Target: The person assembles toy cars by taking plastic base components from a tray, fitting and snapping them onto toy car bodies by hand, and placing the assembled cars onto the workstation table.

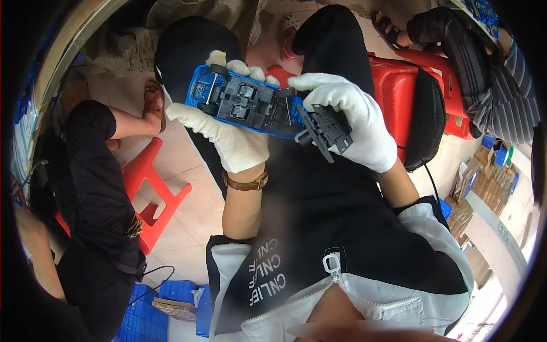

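Observation:
A blue toy car lies underside up in my white-gloved left hand. Its open bottom shows a black inner frame, wheels and a bare metal axle at the left end. The fingers of that hand curl over the car's far side and the thumb runs along its near side. In my white-gloved right hand is a black plastic chassis part, gripped by the fingers and tilted beside the car's right end. Whether the part touches the car I cannot tell. The index finger reaches out over that end of the car.
Left of me, a person in black clothes sits by a red plastic stool. Another person in striped clothing sits at the far right, near a red chair with a black bag. Blue crates stand at the lower left.

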Available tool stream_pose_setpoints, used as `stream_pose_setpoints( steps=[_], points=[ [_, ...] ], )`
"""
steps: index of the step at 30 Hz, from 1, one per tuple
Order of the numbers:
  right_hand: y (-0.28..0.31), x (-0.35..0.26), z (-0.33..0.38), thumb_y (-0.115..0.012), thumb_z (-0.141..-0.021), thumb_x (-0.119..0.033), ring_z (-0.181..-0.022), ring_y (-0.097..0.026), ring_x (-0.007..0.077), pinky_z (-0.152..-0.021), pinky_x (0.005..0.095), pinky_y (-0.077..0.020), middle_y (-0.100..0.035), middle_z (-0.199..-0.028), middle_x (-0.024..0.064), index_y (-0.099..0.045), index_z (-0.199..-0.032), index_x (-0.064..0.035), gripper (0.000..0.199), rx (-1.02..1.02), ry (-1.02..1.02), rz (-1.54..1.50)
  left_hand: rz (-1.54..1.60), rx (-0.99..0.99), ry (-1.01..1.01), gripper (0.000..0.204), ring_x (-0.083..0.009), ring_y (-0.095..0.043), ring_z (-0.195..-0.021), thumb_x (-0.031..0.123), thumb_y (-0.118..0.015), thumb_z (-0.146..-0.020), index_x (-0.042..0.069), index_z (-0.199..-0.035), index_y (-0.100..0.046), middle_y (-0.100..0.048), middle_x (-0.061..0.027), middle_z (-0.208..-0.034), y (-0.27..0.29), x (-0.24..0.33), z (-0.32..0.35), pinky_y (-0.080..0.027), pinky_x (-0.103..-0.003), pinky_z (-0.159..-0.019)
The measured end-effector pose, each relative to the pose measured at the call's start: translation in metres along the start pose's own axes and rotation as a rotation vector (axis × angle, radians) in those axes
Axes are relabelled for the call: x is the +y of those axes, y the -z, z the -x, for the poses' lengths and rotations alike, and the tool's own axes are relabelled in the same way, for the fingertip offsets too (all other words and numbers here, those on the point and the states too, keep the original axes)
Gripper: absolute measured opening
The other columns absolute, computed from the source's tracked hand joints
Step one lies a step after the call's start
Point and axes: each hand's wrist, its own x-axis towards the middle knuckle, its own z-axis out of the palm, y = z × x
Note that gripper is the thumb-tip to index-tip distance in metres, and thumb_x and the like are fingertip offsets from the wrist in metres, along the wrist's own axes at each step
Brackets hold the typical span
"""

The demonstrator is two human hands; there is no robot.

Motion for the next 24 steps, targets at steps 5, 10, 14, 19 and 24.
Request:
stream_pose_setpoints(
  steps=[5, 10, 14, 19, 24],
  points=[
    [0.006, 0.000, -0.008, -0.085, -0.063, 0.006, -0.098, -0.069, 0.0286, -0.070, 0.0315, -0.0593, -0.063, -0.124, 0.0239, -0.056, -0.106, -0.0045, 0.052, -0.015, 0.152, 0.096, -0.024, 0.049, -0.016, 0.105, -0.0261, -0.062, -0.093, 0.091, -0.049, -0.068, 0.008, -0.132, -0.050, -0.063, -0.0066, -0.102, -0.005, -0.002, 0.004, -0.051, -0.048, -0.087],
    [0.005, 0.004, -0.008, -0.084, -0.065, -0.001, -0.096, -0.069, 0.0306, -0.075, 0.0345, -0.0570, -0.067, -0.116, 0.0185, -0.057, -0.102, -0.0044, 0.046, -0.070, 0.103, 0.020, -0.067, 0.053, 0.019, 0.105, -0.0258, -0.063, -0.092, 0.091, -0.047, -0.069, 0.006, -0.130, -0.053, -0.064, -0.0071, -0.101, -0.004, -0.001, 0.005, -0.052, -0.045, -0.088],
    [0.002, 0.004, -0.009, -0.083, -0.066, -0.006, -0.093, -0.069, 0.0330, -0.078, 0.0364, -0.0555, -0.070, -0.108, 0.0130, -0.056, -0.101, -0.0050, 0.045, -0.042, 0.070, 0.083, -0.131, 0.195, 0.059, 0.105, -0.0259, -0.064, -0.092, 0.090, -0.048, -0.070, 0.004, -0.129, -0.053, -0.065, -0.0074, -0.098, -0.005, -0.004, 0.005, -0.052, -0.043, -0.090],
    [0.005, 0.006, -0.008, -0.087, -0.064, -0.011, -0.094, -0.068, 0.0319, -0.077, 0.0363, -0.0556, -0.069, -0.107, 0.0123, -0.054, -0.105, -0.0052, 0.053, -0.048, 0.091, 0.189, -0.240, 0.291, 0.055, 0.102, -0.0260, -0.065, -0.089, 0.088, -0.049, -0.072, 0.003, -0.127, -0.054, -0.065, -0.0084, -0.097, -0.013, -0.005, 0.004, -0.054, -0.042, -0.088],
    [0.007, 0.004, -0.009, -0.088, -0.066, -0.016, -0.093, -0.068, 0.0318, -0.077, 0.0363, -0.0555, -0.068, -0.106, 0.0115, -0.054, -0.107, -0.0059, 0.055, -0.067, 0.119, 0.202, -0.250, 0.290, 0.059, 0.096, -0.0255, -0.066, -0.088, 0.086, -0.050, -0.074, 0.004, -0.124, -0.057, -0.066, -0.0087, -0.095, -0.011, -0.007, 0.006, -0.054, -0.040, -0.087]
  ],
)
